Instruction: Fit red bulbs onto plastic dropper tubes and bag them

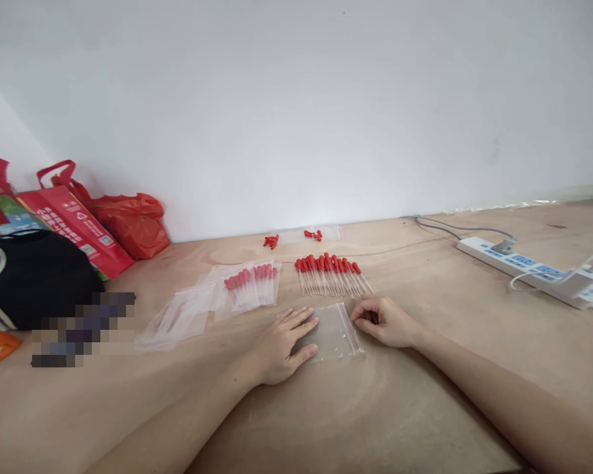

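A clear zip-lock bag (pixel 332 332) lies flat on the wooden table, its red-lined zip edge facing right. My left hand (pixel 284 345) rests on the bag's left part with fingers spread. At the zip edge, my right hand (pixel 388 322) has its thumb and fingertips pinched together on the bag's rim. Just beyond the bag is a row of glass droppers (pixel 331 266) with red rubber bulbs, tips toward me. To their left, more red-bulb droppers are inside clear bags (pixel 252 286). Several flat clear bags (pixel 182 316) overlap farther left.
Loose red rubber bulbs (pixel 271 241) lie near the wall, beside another clear bag (pixel 291 236) with more bulbs. A white power strip (pixel 534 270) with plugs and cables is on the right. Red bags (pixel 133 224) and a black bag (pixel 39 280) stand at left.
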{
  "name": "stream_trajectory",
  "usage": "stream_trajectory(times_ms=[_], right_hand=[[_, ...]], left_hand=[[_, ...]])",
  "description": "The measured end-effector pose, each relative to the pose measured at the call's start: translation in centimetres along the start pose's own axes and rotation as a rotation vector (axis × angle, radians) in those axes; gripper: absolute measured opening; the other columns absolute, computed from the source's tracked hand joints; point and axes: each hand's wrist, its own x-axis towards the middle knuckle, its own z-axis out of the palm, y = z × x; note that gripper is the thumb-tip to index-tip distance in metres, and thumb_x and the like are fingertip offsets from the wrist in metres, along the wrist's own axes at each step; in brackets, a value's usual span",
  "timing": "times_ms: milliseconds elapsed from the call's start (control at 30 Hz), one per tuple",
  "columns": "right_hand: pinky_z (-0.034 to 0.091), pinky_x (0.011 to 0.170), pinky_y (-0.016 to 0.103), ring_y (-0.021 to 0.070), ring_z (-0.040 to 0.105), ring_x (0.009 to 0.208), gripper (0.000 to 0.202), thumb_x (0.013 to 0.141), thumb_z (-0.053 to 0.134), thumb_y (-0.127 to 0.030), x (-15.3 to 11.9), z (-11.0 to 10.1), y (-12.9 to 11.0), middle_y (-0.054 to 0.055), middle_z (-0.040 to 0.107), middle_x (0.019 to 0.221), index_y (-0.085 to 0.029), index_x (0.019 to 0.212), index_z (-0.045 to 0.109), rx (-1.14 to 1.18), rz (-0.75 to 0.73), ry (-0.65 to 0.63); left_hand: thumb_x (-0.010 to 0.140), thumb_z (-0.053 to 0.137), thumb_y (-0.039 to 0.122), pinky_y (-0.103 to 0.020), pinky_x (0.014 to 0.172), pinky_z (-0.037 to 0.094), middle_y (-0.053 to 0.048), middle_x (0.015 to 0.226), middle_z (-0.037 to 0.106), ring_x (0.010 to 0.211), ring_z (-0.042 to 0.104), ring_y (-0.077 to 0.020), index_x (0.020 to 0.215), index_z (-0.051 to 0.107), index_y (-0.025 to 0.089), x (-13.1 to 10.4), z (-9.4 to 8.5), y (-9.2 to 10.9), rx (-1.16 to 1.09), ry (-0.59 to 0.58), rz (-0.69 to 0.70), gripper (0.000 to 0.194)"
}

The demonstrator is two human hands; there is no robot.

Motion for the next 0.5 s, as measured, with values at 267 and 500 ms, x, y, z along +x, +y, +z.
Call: stream_trajectory(times_ms=[267, 500], right_hand=[[0.043, 0.067, 0.026, 0.0136, 0.053, 0.074, 0.015, 0.078, 0.052, -0.025, -0.3, -0.3, -0.8, 0.006, 0.056, 0.081, -0.016, 0.082, 0.064, 0.011, -0.196, -0.053], [0.038, 0.087, 0.036, 0.0187, 0.052, 0.097, 0.032, 0.085, 0.042, -0.035, -0.5, -0.5, -2.0, 0.010, 0.059, 0.102, -0.016, 0.101, 0.062, -0.076, -0.466, -0.297]], left_hand=[[0.087, 0.037, 0.045, -0.042, 0.107, 0.019, -0.005, 0.140, 0.028, 0.129, 0.023, -0.0210, 0.131, 0.036, 0.022, 0.1, 0.2, -0.2, 0.009, -0.007, -0.003, 0.050], [0.087, 0.037, 0.044, -0.041, 0.107, 0.019, -0.006, 0.140, 0.029, 0.129, 0.024, -0.0201, 0.130, 0.037, 0.021, 0.1, 0.1, 0.0, 0.020, -0.003, -0.001, 0.049]])
